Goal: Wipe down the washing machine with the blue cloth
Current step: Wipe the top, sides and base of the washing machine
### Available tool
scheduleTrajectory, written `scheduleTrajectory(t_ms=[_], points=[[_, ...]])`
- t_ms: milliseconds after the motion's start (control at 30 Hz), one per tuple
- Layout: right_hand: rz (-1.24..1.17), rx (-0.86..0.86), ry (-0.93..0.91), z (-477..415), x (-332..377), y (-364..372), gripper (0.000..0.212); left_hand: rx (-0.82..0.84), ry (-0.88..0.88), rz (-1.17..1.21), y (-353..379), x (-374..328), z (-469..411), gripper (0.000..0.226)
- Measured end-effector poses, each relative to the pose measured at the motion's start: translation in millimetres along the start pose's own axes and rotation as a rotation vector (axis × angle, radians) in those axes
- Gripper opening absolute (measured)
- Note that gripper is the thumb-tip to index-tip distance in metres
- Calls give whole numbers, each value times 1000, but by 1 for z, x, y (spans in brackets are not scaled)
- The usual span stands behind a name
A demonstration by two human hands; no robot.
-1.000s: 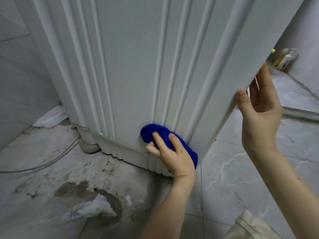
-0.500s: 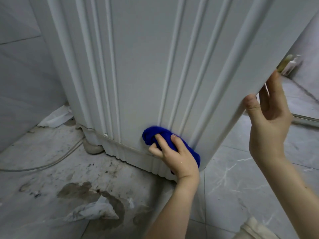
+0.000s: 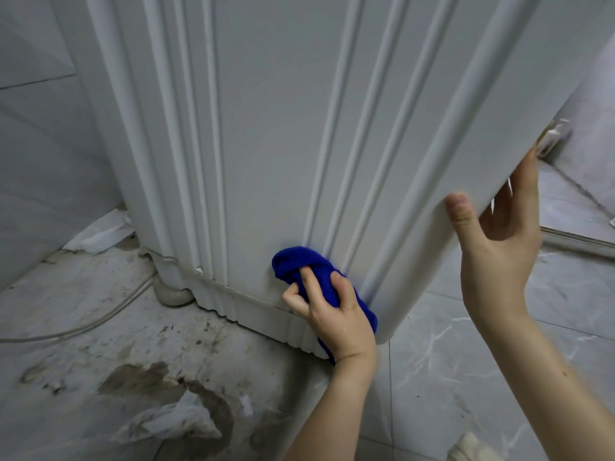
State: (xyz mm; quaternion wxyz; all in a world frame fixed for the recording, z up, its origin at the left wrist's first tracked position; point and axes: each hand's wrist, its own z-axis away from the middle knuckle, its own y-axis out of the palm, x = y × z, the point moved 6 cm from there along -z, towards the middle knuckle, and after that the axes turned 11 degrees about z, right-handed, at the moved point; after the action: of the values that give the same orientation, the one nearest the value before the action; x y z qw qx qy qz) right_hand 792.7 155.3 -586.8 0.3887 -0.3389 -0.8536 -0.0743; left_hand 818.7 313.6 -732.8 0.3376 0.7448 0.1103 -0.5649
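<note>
The white washing machine [image 3: 276,128] fills the upper view, its ribbed side panel facing me. My left hand [image 3: 336,314] presses a bunched blue cloth [image 3: 299,264] against the bottom of that panel, just above the fluted base skirt near the front corner. My right hand [image 3: 499,247] grips the machine's right corner edge higher up, thumb on the side panel and fingers wrapped behind it.
The marble floor [image 3: 83,344] left of the machine is stained with brown dirt. Crumpled white paper [image 3: 173,424] lies near me, and more paper [image 3: 100,232] rests by the tiled wall. A grey hose [image 3: 100,321] runs across the floor to the machine's foot [image 3: 173,294].
The view has shifted slightly, so the machine and both hands sit a little further right. My left hand stays on the cloth at the panel's lower edge; my right hand keeps its grip on the corner.
</note>
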Motion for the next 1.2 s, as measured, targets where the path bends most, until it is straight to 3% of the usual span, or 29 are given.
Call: scheduleTrajectory(t_ms=[300,433,600,767,1000,1200], points=[[39,4,119,1,10,-5,79,-21,-150,54,12,-25,1,44],[28,-55,258,10,14,-4,79,95,-97,50,29,-80,-5,51],[72,-69,464,14,25,-5,77,291,-278,-115,26,-124,-13,44],[226,107,697,6,76,-26,75,379,-469,-385,-9,-188,-14,48],[424,444,856,-35,248,-91,52,347,-609,-527,-39,-393,4,49],[465,662,733,-112,424,-149,45,455,-447,-557,-20,-605,16,44]])
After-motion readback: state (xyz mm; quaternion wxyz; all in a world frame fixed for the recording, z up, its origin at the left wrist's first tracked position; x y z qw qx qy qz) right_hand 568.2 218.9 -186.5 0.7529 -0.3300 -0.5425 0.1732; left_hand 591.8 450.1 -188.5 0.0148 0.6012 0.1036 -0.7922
